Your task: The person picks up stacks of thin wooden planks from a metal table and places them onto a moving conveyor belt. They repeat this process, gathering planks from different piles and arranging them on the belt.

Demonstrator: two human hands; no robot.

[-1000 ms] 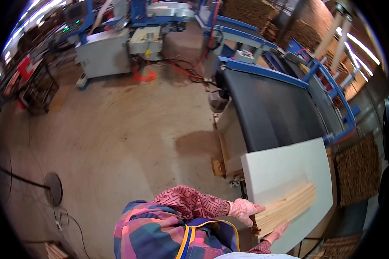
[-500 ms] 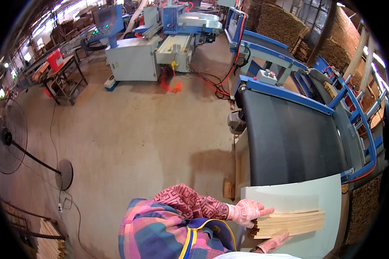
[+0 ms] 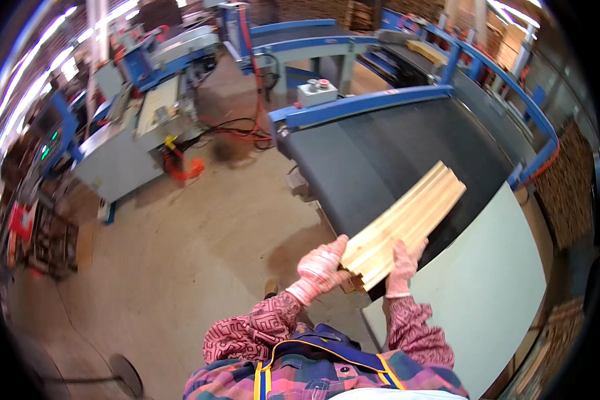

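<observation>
A bundle of light wooden strips (image 3: 410,223) lies slanted over the near end of the black conveyor belt (image 3: 387,143), its far end pointing away to the right. My left hand (image 3: 321,268), in a pink-and-white knit glove, grips the near left corner of the bundle. On the near right side, my right hand (image 3: 405,267) in a matching glove is closed against the strips, thumb on top. The strips lie side by side with slightly uneven ends. The fingers beneath the bundle are hidden.
A pale smooth board (image 3: 477,293) adjoins the belt on the near right. Blue rails (image 3: 373,105) edge the conveyor, with a control box (image 3: 317,92) on top. Further left stands a grey-and-blue machine (image 3: 130,157) with cables on the floor. Stacked wood (image 3: 570,193) is at the right.
The wooden strips have left the pale board and are now over the black belt, turned diagonally. Both hands moved forward with them. The view has swung to the right.
</observation>
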